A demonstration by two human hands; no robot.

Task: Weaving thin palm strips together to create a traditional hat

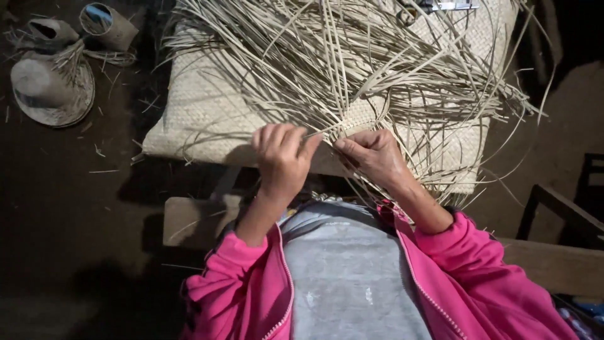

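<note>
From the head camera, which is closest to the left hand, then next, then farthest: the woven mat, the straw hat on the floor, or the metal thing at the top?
From the left hand:
1. Woven mat, directly under it.
2. Straw hat, on the floor, far left.
3. Metal thing, top edge, right.

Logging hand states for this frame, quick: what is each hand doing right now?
Left hand: closed, pinching pale straw strands at the woven edge.
Right hand: closed, gripping the strands at the same edge.

Straw hat [51, 94], perhaps woven cups [110, 25]
</note>
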